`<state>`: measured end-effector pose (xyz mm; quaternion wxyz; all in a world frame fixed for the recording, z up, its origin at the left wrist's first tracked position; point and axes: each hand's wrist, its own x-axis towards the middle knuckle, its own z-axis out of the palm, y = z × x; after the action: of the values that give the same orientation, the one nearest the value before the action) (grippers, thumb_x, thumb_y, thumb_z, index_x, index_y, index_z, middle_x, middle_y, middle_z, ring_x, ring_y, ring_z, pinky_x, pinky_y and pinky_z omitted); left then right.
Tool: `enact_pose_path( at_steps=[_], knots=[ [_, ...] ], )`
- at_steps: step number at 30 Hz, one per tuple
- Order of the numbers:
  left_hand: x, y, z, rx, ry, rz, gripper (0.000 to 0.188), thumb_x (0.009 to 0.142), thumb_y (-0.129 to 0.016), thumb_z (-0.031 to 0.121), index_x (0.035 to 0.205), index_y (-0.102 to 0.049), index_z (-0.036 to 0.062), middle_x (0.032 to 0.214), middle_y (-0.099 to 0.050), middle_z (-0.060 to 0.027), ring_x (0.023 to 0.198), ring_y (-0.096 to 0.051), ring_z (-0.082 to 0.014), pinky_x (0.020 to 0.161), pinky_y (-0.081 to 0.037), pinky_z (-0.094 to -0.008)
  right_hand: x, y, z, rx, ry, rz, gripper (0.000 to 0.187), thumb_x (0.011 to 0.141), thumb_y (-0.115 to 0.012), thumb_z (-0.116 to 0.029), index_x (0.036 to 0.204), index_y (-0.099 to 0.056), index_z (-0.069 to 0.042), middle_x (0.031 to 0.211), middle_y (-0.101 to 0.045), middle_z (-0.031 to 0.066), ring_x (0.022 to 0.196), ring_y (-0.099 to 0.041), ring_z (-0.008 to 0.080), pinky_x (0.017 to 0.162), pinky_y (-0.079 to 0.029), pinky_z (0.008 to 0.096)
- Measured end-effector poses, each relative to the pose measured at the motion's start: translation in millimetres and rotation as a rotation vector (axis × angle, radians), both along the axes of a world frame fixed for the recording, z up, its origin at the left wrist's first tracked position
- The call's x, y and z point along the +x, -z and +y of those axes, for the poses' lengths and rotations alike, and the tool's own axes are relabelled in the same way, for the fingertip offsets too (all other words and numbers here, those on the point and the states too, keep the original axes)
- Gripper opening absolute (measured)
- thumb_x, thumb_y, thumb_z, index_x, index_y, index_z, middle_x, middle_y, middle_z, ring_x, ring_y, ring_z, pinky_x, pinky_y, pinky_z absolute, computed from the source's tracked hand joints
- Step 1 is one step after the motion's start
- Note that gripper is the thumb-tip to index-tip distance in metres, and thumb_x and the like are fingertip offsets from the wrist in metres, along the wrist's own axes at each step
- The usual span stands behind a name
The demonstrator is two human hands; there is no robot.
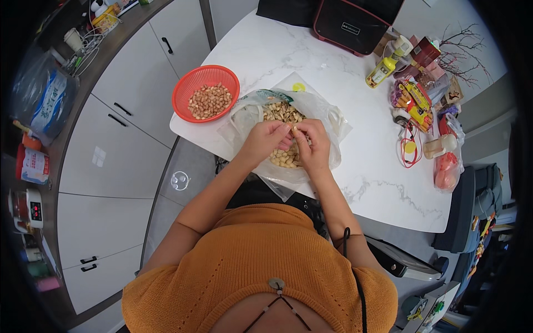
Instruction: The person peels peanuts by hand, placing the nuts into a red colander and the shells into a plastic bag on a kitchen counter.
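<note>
Both my hands meet over an open white plastic bag [330, 114] near the table's front edge. My left hand [266, 140] and my right hand [313, 145] pinch a small peanut [293, 127] between their fingertips. Beneath them the bag holds unshelled peanuts [286, 159] on the near side and broken peanut shells [283, 112] on the far side. To the left of the bag stands a red plastic basket [179, 91] with shelled peanut kernels [210, 101] heaped in it.
A black and red box-shaped appliance [351, 28] stands at the table's back. On the right are a yellow bottle [382, 71], snack packets [412, 100], a red cord [407, 150] and a bag of round fruit [447, 169]. A counter [61, 161] with white cabinets runs along the left.
</note>
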<state>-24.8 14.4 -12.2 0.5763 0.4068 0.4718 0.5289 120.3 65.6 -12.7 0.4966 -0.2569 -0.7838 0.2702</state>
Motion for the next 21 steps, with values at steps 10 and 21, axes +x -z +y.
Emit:
enact_pose_path(
  at_steps=[10,21],
  knots=[
    [4.1,2.8,1.2,-0.068,0.009,-0.182,0.027,0.092,-0.048,0.023,0.097,-0.058,-0.0017,0.086,-0.061,-0.0084,0.077,-0.061,-0.0145,0.071,-0.052,-0.0259,0.7,-0.6,-1.1,-0.027,0.030,-0.030,0.016,0.073,-0.064,0.001,0.089,-0.066,-0.004,0.082,-0.056,0.0099,0.075,-0.055,0.0200,0.065,-0.044,0.0255],
    [13.5,10.4,1.4,-0.049,-0.033,-0.272,0.026,0.094,-0.043,0.025,0.097,-0.055,0.0020,0.086,-0.058,-0.0054,0.076,-0.057,-0.0117,0.070,-0.049,-0.0245,0.4,-0.3,-1.7,-0.100,0.028,-0.006,0.014,0.074,-0.065,-0.001,0.088,-0.067,-0.004,0.080,-0.057,0.0085,0.073,-0.055,0.0175,0.062,-0.044,0.0243]
  ],
)
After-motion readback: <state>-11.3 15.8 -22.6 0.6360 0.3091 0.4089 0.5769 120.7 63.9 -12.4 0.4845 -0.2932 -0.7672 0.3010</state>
